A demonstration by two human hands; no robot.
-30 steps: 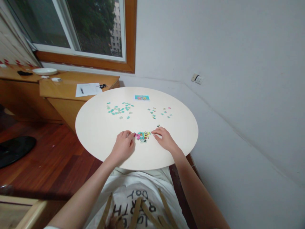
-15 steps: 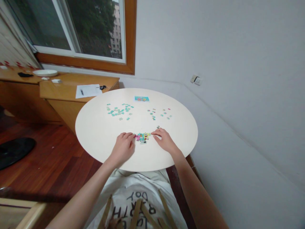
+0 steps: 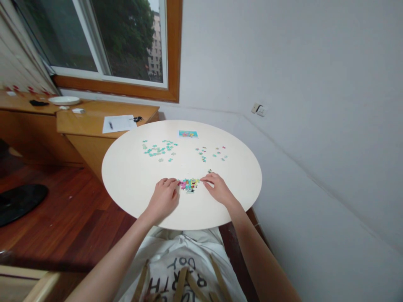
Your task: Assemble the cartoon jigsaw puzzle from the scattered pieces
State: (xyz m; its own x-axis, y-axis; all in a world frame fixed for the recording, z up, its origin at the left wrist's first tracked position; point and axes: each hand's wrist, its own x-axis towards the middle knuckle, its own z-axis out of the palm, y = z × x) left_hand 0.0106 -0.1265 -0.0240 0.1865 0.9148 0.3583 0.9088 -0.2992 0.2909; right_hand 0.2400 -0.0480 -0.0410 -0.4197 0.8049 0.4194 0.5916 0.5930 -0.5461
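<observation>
A partly joined jigsaw puzzle (image 3: pixel 189 184) with pink, teal and yellow cartoon figures lies flat on the near half of the white oval table (image 3: pixel 126 184). My left hand (image 3: pixel 164 198) is at its left side, fingers curled and the fingertips on the edge pieces. At the opposite side my right hand (image 3: pixel 217 188) is closed, with thumb and forefinger pinched against the right edge. Whatever sits between those fingertips is too small to make out. A single loose puzzle piece (image 3: pixel 210 170) rests just beyond my right fingers.
Many teal loose pieces (image 3: pixel 157 149) are spread at the left back, with a smaller scattering (image 3: pixel 204 159) on the right. The picture card (image 3: pixel 188 134) lies at the far edge. Beside the table, a wooden desk (image 3: pixel 91 108) bears paper (image 3: pixel 121 123) and a white plate (image 3: pixel 64 100).
The whole view has shifted slightly, so everything sits a little lower in the picture. My right thumb and forefinger have drawn closer together. The left hand stays at the puzzle's left edge.
</observation>
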